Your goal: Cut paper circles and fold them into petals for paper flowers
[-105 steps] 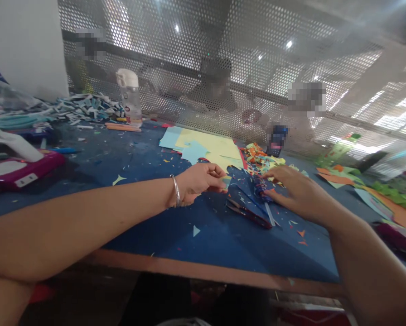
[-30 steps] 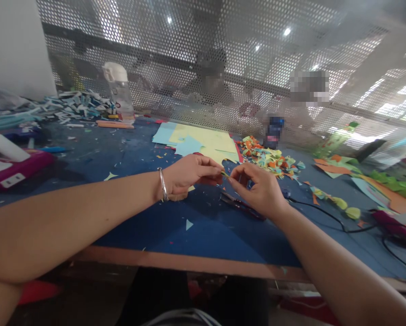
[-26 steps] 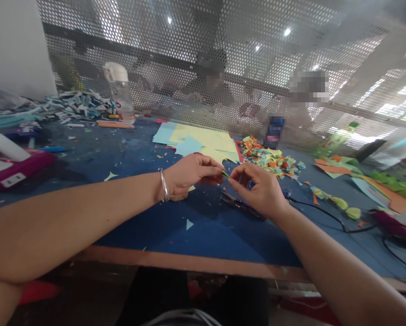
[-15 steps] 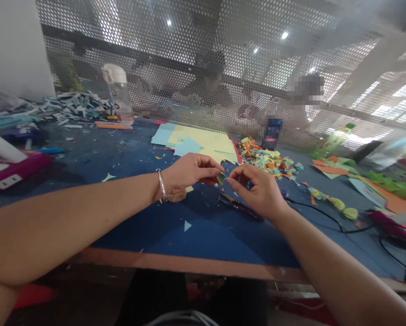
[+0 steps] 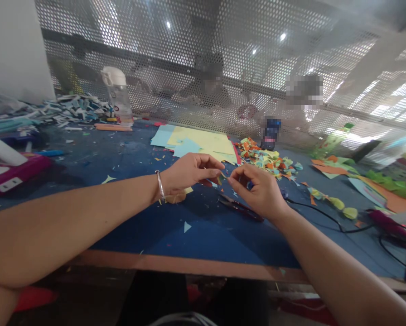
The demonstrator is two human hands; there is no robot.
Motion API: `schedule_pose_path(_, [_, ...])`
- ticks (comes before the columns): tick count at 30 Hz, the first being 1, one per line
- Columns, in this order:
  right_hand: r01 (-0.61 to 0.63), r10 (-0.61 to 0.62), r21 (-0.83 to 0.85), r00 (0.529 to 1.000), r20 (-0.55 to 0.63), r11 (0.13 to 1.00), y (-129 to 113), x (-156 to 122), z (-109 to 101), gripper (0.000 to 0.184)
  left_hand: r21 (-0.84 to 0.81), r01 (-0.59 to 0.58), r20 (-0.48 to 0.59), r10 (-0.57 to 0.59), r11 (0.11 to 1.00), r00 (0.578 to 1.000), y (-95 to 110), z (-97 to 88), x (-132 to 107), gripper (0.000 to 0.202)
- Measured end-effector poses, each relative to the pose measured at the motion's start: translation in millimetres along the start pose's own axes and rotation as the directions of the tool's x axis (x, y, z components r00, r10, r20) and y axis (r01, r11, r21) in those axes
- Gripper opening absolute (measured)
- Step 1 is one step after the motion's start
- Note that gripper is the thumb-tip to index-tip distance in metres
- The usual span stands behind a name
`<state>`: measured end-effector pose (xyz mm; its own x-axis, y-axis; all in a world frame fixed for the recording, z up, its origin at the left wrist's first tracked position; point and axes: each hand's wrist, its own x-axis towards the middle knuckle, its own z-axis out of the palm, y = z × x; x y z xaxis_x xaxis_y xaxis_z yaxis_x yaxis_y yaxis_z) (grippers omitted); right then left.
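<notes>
Fingertips of my left hand pinch a small yellow-green paper piece over the table. My right hand meets it from the other side, thumb and forefinger closed at the piece's right edge. Most of the piece is covered by fingers, so its exact shape is unclear. Dark-handled scissors lie on the blue tabletop just below my right hand. Under my left wrist, which wears a silver bangle, a tan roundish item is partly hidden. A pale blue paper triangle lies nearer the front edge.
Yellow and blue sheets lie beyond my hands. Behind my right hand spreads a pile of colourful paper scraps. A bottle stands back left, a magenta device at left. A black cable runs right. Perforated panel behind; people beyond.
Both hands stay nearly in place, still pinching the small paper piece. It is turned slightly between the fingertips. Nothing else on the table has visibly moved.
</notes>
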<state>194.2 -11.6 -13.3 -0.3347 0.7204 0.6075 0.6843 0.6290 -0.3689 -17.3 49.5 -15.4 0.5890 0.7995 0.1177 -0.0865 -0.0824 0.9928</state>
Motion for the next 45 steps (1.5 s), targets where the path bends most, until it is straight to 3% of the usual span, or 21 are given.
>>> schedule_pose_path(11, [0.009, -0.009, 0.014, 1.0, 0.0, 1.0, -2, 0, 2, 0.009, -0.234, 0.122, 0.054, -0.112, 0.965, 0.992, 4, 8.3, -3, 0.015])
schedule_pose_path(19, [-0.017, 0.016, 0.026, 0.999, 0.043, 1.0, 3, 0, 5, 0.007, -0.234, 0.104, 0.039, -0.097, 0.967, 0.994, -3, 15.3, 0, 0.008])
schedule_pose_path(25, [0.003, -0.007, 0.055, 0.998, 0.07, 0.998, 1, -1, 8, 0.007, -0.27, 0.084, -0.007, -0.089, 0.959, 0.996, -10, 16.2, 7, 0.014])
schedule_pose_path(38, [-0.002, -0.004, 0.113, 0.998, 0.056, 0.994, -5, -1, 7, 0.008, -0.301, 0.096, 0.022, -0.094, 0.949, 0.995, -1, 14.5, 4, 0.026])
schedule_pose_path(45, [-0.057, 0.055, 0.127, 0.998, 0.02, 0.99, -1, -2, 7, 0.007, -0.293, 0.075, 0.009, -0.076, 0.953, 0.997, -2, 12.5, 4, 0.016])
